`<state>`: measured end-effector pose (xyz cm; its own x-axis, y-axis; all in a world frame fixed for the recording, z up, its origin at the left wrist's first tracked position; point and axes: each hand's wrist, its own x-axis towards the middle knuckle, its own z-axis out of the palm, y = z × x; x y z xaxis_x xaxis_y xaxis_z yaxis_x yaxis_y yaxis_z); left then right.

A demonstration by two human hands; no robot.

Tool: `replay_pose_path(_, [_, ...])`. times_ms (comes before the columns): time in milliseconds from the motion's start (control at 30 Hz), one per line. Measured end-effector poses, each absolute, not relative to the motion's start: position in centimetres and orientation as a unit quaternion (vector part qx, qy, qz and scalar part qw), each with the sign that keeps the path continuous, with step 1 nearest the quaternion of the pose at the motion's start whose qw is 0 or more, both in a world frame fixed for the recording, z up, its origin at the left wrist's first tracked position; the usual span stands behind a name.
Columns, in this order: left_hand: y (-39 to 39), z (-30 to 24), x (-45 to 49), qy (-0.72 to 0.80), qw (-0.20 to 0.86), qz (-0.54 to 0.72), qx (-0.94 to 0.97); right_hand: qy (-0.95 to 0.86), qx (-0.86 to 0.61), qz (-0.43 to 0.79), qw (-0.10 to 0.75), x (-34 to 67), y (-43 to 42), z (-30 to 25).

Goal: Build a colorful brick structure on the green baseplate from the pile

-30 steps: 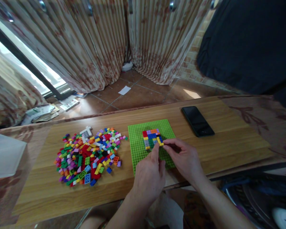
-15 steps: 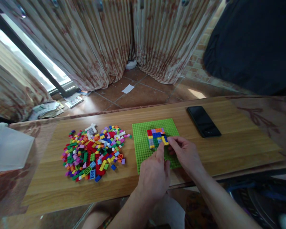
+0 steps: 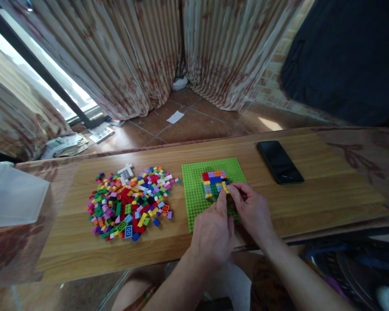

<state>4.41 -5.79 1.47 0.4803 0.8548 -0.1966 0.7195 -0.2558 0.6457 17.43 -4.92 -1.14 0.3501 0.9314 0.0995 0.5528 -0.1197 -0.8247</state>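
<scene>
A green baseplate [image 3: 194, 194] lies on the wooden table, with a small block of coloured bricks [image 3: 214, 182] built on it. My left hand [image 3: 213, 235] rests on the plate's near part, its forefinger stretched up to the near edge of the brick block. My right hand [image 3: 250, 211] sits beside it, fingers pinched together at the block's near right corner. What the fingers pinch is too small to make out. A loose pile of many coloured bricks [image 3: 131, 198] lies to the left of the plate.
A black phone [image 3: 280, 161] lies face up at the table's far right. A clear plastic box [image 3: 13, 196] stands at the left end. Behind the table are a tiled floor, curtains, scattered papers [image 3: 65, 144] and a dark cloth.
Both hands have stayed at the brick block; the right hand's pinch has crept slightly closer to the block's corner. The camera has shifted a little, so everything sits slightly further right.
</scene>
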Motion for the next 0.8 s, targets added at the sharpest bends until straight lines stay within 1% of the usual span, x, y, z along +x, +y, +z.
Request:
replay_pose_path(100, [-5.8, 1.4, 4.4, 0.499, 0.350, 0.098, 0.787, -0.527, -0.710, 0.232, 0.406, 17.5, -4.9, -1.2])
replay_pose_path(200, [-5.8, 1.3, 4.3, 0.496, 0.351, 0.107, 0.787, -0.498, -0.702, 0.300, 0.411, 18.0, -4.6, -1.7])
replay_pose_path(267, [-5.9, 1.2, 4.2, 0.496, 0.354, 0.114, 0.785, -0.460, -0.695, 0.335, 0.440, 18.3, -4.4, -2.0])
replay_pose_path(367, [-5.9, 1.2, 4.2, 0.503, 0.359, 0.118, 0.777, -0.411, -0.691, 0.325, 0.498, 18.3, -4.2, -1.9])
replay_pose_path(467, [-5.9, 1.3, 4.2, 0.509, 0.365, 0.126, 0.769, -0.410, -0.698, 0.284, 0.514, 18.1, -4.0, -1.3])
replay_pose_path(567, [-5.9, 1.4, 4.1, 0.513, 0.368, 0.144, 0.762, -0.442, -0.711, 0.236, 0.494, 17.8, -3.8, -0.9])
replay_pose_path(633, [-6.0, 1.6, 4.0, 0.506, 0.370, 0.179, 0.758, -0.477, -0.718, 0.219, 0.457, 17.7, -3.6, -1.0])
replay_pose_path(733, [-6.3, 2.2, 3.8, 0.469, 0.380, 0.259, 0.754, -0.507, -0.728, 0.234, 0.398, 17.7, -3.5, -1.4])
replay_pose_path(800, [-6.5, 2.7, 3.7, 0.440, 0.386, 0.301, 0.753, -0.501, -0.736, 0.250, 0.380, 17.6, -3.5, -1.4])
